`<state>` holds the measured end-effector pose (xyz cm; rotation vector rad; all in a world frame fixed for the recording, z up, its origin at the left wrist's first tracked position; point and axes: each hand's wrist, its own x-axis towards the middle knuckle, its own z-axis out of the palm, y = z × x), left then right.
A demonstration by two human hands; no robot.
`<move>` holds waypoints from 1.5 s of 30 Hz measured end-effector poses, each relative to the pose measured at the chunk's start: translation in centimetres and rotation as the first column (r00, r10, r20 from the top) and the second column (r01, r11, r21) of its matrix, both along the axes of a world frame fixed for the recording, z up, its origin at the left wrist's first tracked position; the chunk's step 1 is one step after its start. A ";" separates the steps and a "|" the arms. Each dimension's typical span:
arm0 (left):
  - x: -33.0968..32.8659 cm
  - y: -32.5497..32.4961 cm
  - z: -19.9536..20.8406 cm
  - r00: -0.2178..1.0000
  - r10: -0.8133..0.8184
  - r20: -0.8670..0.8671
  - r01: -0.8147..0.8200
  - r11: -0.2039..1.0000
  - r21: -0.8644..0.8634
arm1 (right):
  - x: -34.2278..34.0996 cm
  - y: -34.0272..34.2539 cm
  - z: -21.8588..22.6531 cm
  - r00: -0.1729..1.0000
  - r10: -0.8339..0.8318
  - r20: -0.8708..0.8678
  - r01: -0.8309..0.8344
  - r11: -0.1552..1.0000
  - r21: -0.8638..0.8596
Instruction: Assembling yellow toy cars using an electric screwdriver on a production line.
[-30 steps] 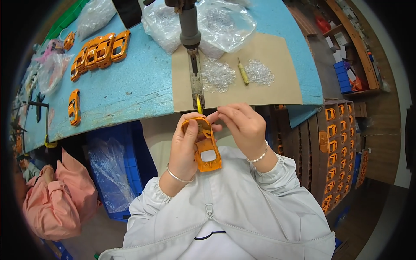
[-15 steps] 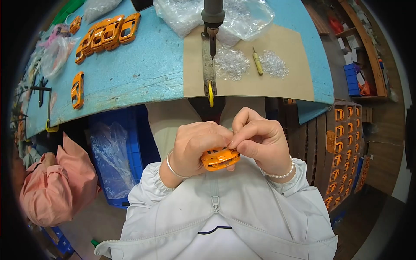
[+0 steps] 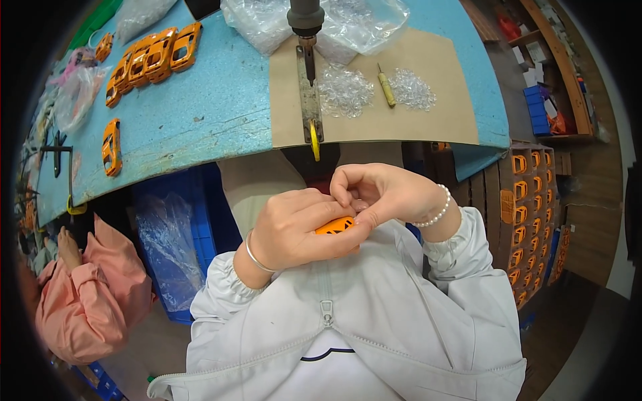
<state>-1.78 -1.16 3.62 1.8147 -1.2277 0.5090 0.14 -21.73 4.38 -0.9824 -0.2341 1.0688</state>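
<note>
An orange toy car body (image 3: 336, 226) sits in my left hand (image 3: 287, 227), held in front of my jacket; the fingers wrap round it and hide most of its shell. Dark window-like openings show on its visible side. My right hand (image 3: 388, 195) meets it from the right, the thumb against the shell's end and the index finger curled. Whatever those fingertips pinch, if anything, is hidden. Beyond my hands, a press-like tool with a dark pointed tip (image 3: 309, 63) hangs over a metal strip (image 3: 308, 100) on the table.
Small clear plastic parts (image 3: 344, 91) lie in heaps on brown cardboard (image 3: 428, 127), with a yellow-handled pointed tool (image 3: 386, 88) between them. Several orange car bodies (image 3: 160, 55) stand on the blue table (image 3: 221, 100). Racked bodies (image 3: 519, 198) are at right; a co-worker's pink sleeve (image 3: 100, 294) is at left.
The car body has turned in my left hand, and more of it is now covered by fingers. My right hand has shifted and lies more sideways. The view has moved slightly.
</note>
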 end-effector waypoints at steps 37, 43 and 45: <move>5.3 1.8 -1.9 0.052 -0.628 -0.776 -0.544 0.634 -0.549 | -2.5 4.1 -0.1 0.732 -0.567 -0.378 0.619 0.785 0.019; 3.8 2.3 -4.5 0.207 -0.283 -0.936 -0.534 0.769 -0.351 | -3.1 4.0 -2.1 0.777 -0.533 -0.335 0.553 0.832 -0.041; 3.4 2.2 -4.5 0.241 -0.254 -0.937 -0.543 0.764 -0.348 | -3.3 4.1 -2.1 0.792 -0.517 -0.324 0.534 0.845 -0.040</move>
